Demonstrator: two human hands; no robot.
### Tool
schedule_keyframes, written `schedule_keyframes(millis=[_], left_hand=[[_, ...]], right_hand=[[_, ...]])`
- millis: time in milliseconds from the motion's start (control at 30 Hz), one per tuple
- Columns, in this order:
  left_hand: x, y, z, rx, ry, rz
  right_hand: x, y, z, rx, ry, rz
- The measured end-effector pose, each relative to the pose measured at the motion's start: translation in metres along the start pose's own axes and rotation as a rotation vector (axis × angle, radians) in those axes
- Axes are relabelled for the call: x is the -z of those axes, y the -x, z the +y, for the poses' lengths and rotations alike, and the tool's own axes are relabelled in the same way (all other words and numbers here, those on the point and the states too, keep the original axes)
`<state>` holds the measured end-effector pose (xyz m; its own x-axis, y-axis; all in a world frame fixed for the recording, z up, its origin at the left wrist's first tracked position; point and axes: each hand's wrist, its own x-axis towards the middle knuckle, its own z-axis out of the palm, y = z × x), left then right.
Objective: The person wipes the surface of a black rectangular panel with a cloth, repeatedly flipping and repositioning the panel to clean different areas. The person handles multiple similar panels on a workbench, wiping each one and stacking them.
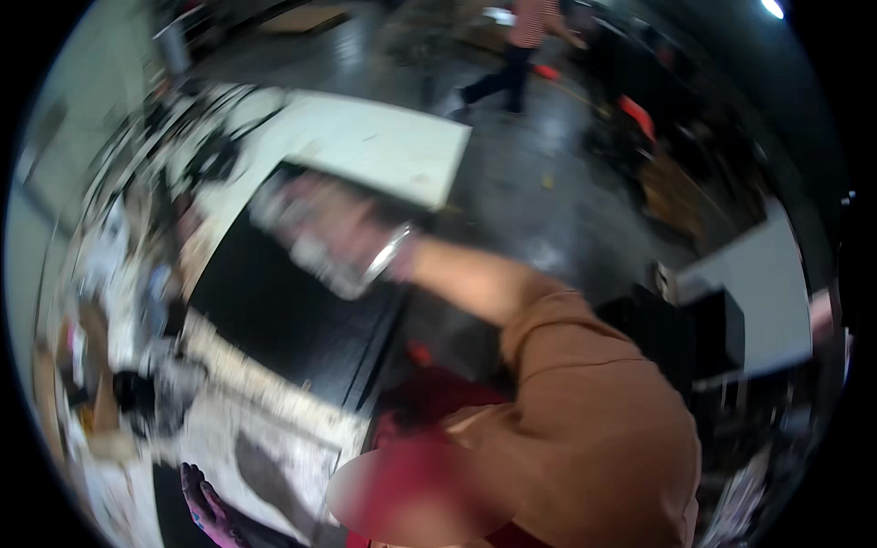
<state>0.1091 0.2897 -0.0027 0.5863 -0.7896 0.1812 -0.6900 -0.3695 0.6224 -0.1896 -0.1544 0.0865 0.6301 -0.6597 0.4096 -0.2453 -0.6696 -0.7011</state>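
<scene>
My right hand [340, 224], at the end of a bare forearm below a brown sleeve, is over a flat black panel [274, 306] and appears to touch it. Whitish, clear plastic-like material surrounds the hand; whether it is a glove or something held, motion blur hides. A shiny band [388, 253] circles the wrist. The panel lies slanted on a pale work surface [265, 384]. Low at the left, my left hand [208, 513], purple and black on its surface, has its fingers stretched out and holds nothing visible. It is near the pale surface, apart from the panel.
A white board [384, 137] extends beyond the panel, with dark cables [242, 114] at its left. Crumpled plastic [178, 388] and clutter line the left side. A person [521, 55] walks on the grey floor far off. Another pale tabletop [763, 283] stands at right.
</scene>
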Motion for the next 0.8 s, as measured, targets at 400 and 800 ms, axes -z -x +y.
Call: schedule_keyframes(millis=[400, 800], left_hand=[[-0.25, -0.323, 0.128, -0.228, -0.384, -0.136], [-0.256, -0.333, 0.083, -0.291, 0.018, -0.151]], right_hand=[[-0.072, 0.041, 0.098, 0.524, 0.342, -0.242], [-0.12, 0.012, 0.102, 0.397, 0.084, -0.39]])
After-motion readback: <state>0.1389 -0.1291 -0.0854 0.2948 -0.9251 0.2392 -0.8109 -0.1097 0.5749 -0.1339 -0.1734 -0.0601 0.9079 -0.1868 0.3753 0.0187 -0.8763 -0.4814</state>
